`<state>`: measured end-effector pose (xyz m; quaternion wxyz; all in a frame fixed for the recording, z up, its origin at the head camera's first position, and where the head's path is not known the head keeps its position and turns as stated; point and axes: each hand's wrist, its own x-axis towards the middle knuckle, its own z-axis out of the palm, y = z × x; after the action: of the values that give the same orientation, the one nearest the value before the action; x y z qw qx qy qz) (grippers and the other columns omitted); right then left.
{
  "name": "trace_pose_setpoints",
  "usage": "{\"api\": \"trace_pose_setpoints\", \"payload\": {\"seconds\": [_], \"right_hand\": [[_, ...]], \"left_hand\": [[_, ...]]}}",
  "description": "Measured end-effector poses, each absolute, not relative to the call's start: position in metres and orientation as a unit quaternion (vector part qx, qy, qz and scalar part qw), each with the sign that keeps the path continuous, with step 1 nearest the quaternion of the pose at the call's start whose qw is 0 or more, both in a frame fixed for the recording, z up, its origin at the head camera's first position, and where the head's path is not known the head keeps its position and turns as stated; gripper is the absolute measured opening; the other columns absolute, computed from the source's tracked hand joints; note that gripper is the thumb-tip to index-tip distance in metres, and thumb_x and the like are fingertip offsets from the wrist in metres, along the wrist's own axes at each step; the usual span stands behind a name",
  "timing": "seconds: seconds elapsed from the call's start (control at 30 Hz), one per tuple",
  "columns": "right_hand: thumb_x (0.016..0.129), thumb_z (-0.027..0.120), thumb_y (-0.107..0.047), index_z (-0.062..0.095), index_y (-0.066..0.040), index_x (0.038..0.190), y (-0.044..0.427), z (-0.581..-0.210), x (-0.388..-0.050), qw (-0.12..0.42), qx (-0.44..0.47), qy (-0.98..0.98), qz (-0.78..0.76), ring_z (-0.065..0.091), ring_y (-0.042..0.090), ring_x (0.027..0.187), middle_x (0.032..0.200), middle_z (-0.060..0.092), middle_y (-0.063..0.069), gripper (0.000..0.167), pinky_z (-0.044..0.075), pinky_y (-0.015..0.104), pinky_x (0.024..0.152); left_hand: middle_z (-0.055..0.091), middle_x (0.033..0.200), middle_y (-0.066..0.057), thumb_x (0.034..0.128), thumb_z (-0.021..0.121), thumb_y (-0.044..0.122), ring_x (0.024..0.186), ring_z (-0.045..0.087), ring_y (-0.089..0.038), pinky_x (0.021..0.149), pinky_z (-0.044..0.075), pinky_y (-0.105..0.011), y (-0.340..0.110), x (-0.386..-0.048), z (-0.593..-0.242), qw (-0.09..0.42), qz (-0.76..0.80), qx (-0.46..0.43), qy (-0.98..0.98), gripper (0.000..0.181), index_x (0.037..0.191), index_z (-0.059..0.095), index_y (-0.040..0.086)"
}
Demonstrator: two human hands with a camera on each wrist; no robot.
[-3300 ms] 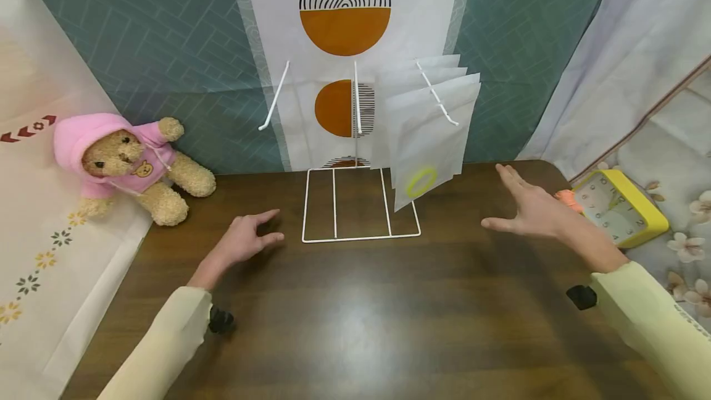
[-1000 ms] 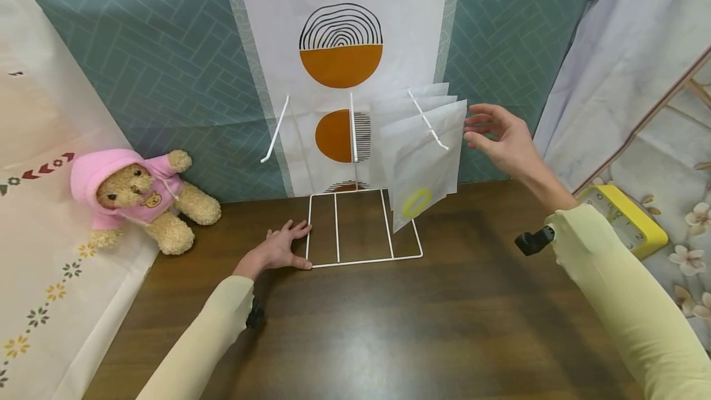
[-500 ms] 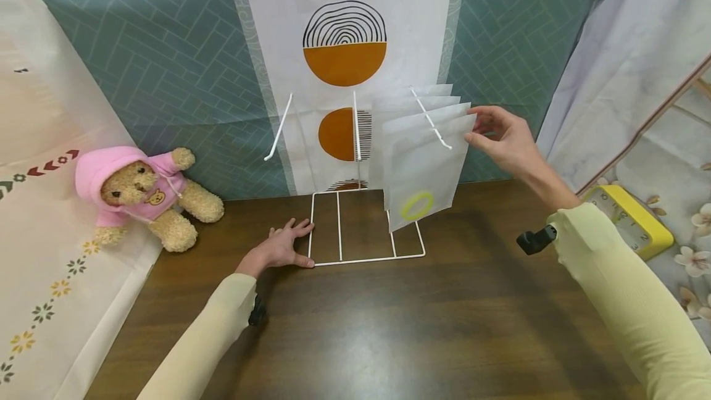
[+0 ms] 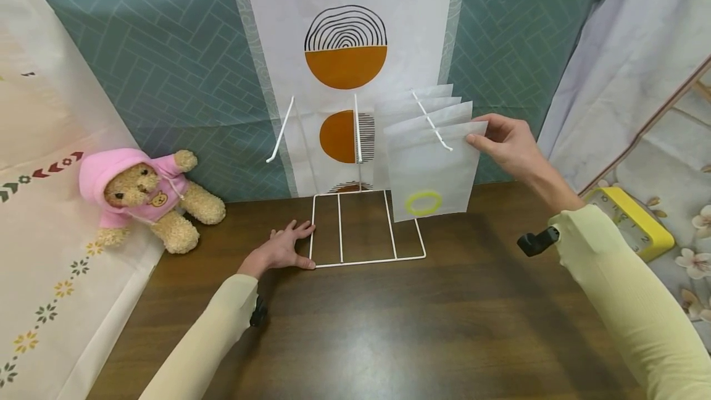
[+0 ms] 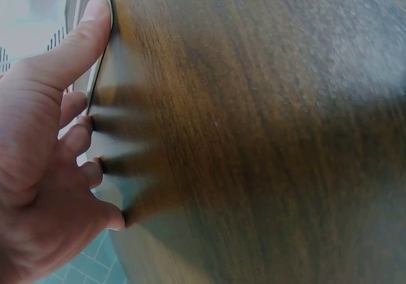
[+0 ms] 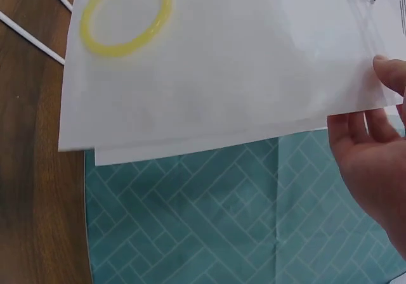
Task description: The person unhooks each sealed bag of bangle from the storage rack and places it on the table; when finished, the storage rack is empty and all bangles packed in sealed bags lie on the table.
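In the head view, several translucent white bags hang on the right arm of a white wire rack. The front bag shows a yellow ring near its bottom. My right hand pinches that bag's upper right edge between thumb and fingers; the right wrist view shows the thumb on the front of the bag. My left hand rests with spread fingers at the left side of the rack's base, its thumb touching the front left corner. The rack's left and middle arms carry nothing.
A teddy bear in a pink hoodie leans at the left. At the right stands a yellow clock, partly behind my right forearm. A patterned cloth hangs behind the rack, over the back of the brown table.
My left hand has come to the rack's base and stayed there. My right hand has moved left to the bags, taken the front one's edge, and drawn it forward along the arm.
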<state>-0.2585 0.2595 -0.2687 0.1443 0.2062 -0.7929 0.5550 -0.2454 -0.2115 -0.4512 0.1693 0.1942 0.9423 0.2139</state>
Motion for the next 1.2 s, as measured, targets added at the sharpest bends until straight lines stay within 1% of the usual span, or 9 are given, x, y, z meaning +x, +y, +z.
{"api": "trace_pose_setpoints", "payload": {"seconds": [0.1, 0.33, 0.6, 0.67, 0.77, 0.87, 1.0, 1.1, 1.2], "right_hand": [[0.093, 0.069, 0.001, 0.075, -0.005, 0.113, 0.2582, -0.2677, -0.2579, 0.126, 0.215, -0.779, 0.576, 0.066, 0.011, 0.081, 0.096, 0.072, -0.007, 0.022, 0.052, 0.019, 0.074], [0.094, 0.070, -0.005, 0.074, -0.009, 0.121, 0.2570, -0.2625, -0.2545, 0.083, 0.205, -0.772, 0.595, 0.065, 0.014, 0.086, 0.104, 0.072, -0.003, 0.027, 0.053, 0.021, 0.074], [0.095, 0.069, -0.004, 0.076, -0.011, 0.115, 0.2570, -0.2605, -0.2542, 0.060, 0.196, -0.762, 0.615, 0.064, 0.013, 0.084, 0.095, 0.073, -0.001, 0.023, 0.052, 0.021, 0.072], [0.094, 0.070, -0.005, 0.077, -0.014, 0.115, 0.2567, -0.2601, -0.2538, 0.060, 0.190, -0.765, 0.613, 0.062, 0.014, 0.080, 0.088, 0.072, 0.001, 0.024, 0.052, 0.021, 0.070], [0.094, 0.071, -0.007, 0.077, -0.017, 0.116, 0.2565, -0.2596, -0.2529, 0.064, 0.183, -0.774, 0.603, 0.056, 0.014, 0.072, 0.075, 0.065, 0.004, 0.025, 0.049, 0.022, 0.065], [0.094, 0.071, -0.009, 0.077, -0.021, 0.117, 0.2565, -0.2594, -0.2521, 0.073, 0.179, -0.788, 0.585, 0.042, 0.014, 0.062, 0.061, 0.049, 0.002, 0.026, 0.040, 0.024, 0.058], [0.095, 0.071, -0.013, 0.077, -0.026, 0.115, 0.2567, -0.2591, -0.2510, 0.085, 0.170, -0.805, 0.562, 0.025, 0.017, 0.057, 0.058, 0.027, -0.001, 0.025, 0.029, 0.030, 0.054], [0.095, 0.072, -0.015, 0.078, -0.029, 0.114, 0.2570, -0.2589, -0.2502, 0.089, 0.163, -0.813, 0.551, 0.021, 0.019, 0.054, 0.058, 0.023, 0.000, 0.024, 0.025, 0.032, 0.052], [0.095, 0.072, -0.015, 0.078, -0.028, 0.114, 0.2574, -0.2586, -0.2495, 0.088, 0.159, -0.813, 0.552, 0.020, 0.019, 0.050, 0.057, 0.023, 0.000, 0.024, 0.023, 0.033, 0.049]], "left_hand": [[0.023, 0.163, -0.017, 0.0774, 0.085, 0.045, 0.145, 0.011, -0.052, 0.108, 0.004, -0.074, -0.2120, -0.2448, -0.4509, 0.168, 0.215, 0.195, 0.942, 0.101, 0.156, 0.034, 0.009], [0.022, 0.163, -0.017, 0.0767, 0.086, 0.045, 0.145, 0.012, -0.053, 0.108, 0.003, -0.073, -0.2115, -0.2447, -0.4519, 0.171, 0.216, 0.186, 0.943, 0.101, 0.157, 0.034, 0.009], [0.023, 0.163, -0.017, 0.0768, 0.086, 0.044, 0.145, 0.012, -0.052, 0.108, 0.004, -0.073, -0.2112, -0.2451, -0.4516, 0.169, 0.215, 0.186, 0.944, 0.101, 0.157, 0.034, 0.009], [0.023, 0.163, -0.017, 0.0768, 0.086, 0.045, 0.145, 0.012, -0.052, 0.108, 0.004, -0.073, -0.2111, -0.2450, -0.4516, 0.170, 0.214, 0.187, 0.944, 0.101, 0.157, 0.034, 0.009], [0.023, 0.163, -0.017, 0.0767, 0.086, 0.045, 0.145, 0.012, -0.052, 0.108, 0.004, -0.073, -0.2109, -0.2445, -0.4514, 0.170, 0.213, 0.187, 0.944, 0.102, 0.157, 0.034, 0.009], [0.023, 0.162, -0.018, 0.0765, 0.086, 0.045, 0.145, 0.012, -0.052, 0.109, 0.004, -0.073, -0.2106, -0.2438, -0.4512, 0.169, 0.214, 0.187, 0.944, 0.102, 0.157, 0.034, 0.009], [0.023, 0.163, -0.017, 0.0766, 0.086, 0.044, 0.146, 0.011, -0.051, 0.109, 0.004, -0.073, -0.2108, -0.2431, -0.4507, 0.168, 0.217, 0.185, 0.944, 0.102, 0.157, 0.034, 0.009], [0.022, 0.163, -0.017, 0.0768, 0.086, 0.043, 0.146, 0.011, -0.051, 0.109, 0.003, -0.072, -0.2112, -0.2431, -0.4505, 0.169, 0.217, 0.185, 0.943, 0.102, 0.157, 0.034, 0.009], [0.022, 0.163, -0.017, 0.0768, 0.086, 0.044, 0.146, 0.011, -0.051, 0.109, 0.003, -0.072, -0.2108, -0.2434, -0.4505, 0.170, 0.218, 0.185, 0.943, 0.102, 0.157, 0.034, 0.009]]}}
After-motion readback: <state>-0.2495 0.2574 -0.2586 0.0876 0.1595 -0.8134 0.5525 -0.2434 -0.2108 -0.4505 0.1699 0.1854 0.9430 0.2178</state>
